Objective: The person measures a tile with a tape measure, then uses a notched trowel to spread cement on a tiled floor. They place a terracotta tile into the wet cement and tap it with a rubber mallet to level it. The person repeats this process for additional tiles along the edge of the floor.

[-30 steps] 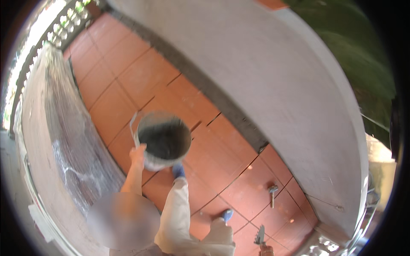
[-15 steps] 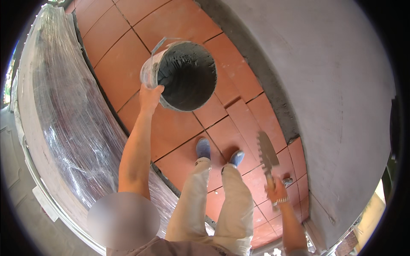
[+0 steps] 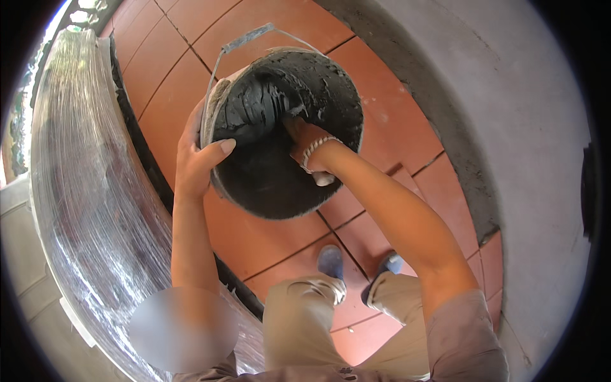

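Observation:
A bucket [image 3: 344,89] hangs tilted over the tiles with its mouth toward me. Dark grey wet mortar [image 3: 254,105] coats its inside and clings thickly to the upper left wall. My left hand [image 3: 196,159] grips the left side of the rim, the thumb over the edge. Reaching into the mouth, my right hand [image 3: 310,145] is closed round a notched trowel [image 3: 324,179]; the pale butt of its handle shows below the fist, and the blade is mostly hidden in the bucket. A wire bail with a grey grip [image 3: 247,39] stands up beyond the far rim.
Terracotta floor tiles [image 3: 254,235] with dark open joints lie under my feet. On the left runs a long ledge wrapped in clear plastic film [image 3: 95,165]. A grey plastered wall [image 3: 528,127] rises on the right, with a rough mortar strip [image 3: 445,127] along its foot.
My right hand has swung up and left with the trowel, from beside my right leg into the bucket. The bucket is now nearer to me, and its bail has swung up.

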Motion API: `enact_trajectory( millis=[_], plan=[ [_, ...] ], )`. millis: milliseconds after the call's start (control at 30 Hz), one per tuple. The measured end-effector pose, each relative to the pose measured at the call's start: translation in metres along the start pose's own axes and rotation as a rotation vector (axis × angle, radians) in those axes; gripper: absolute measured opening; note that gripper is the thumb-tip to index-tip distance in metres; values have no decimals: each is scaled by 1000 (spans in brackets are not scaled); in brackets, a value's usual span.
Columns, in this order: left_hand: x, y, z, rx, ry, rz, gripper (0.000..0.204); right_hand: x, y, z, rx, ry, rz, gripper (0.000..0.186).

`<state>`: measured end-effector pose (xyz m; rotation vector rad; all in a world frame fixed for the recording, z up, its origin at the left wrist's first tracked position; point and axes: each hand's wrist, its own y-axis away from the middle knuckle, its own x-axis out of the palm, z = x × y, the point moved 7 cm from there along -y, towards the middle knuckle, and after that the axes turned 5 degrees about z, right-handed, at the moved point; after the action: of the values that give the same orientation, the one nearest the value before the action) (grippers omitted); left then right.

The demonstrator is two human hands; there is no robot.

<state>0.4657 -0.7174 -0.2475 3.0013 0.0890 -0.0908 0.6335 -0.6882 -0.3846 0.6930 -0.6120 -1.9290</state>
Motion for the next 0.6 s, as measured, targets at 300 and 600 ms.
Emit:
enact_trajectory(
  millis=[300, 600],
  plan=[
    [17, -14, -11, -12, 45, 90, 92, 0, -80, 80, -276, 668, 58, 42],
    [15, -19, -14, -26, -55, 191, 99, 107, -62, 70, -253, 1051, 257, 56]
  ],
)
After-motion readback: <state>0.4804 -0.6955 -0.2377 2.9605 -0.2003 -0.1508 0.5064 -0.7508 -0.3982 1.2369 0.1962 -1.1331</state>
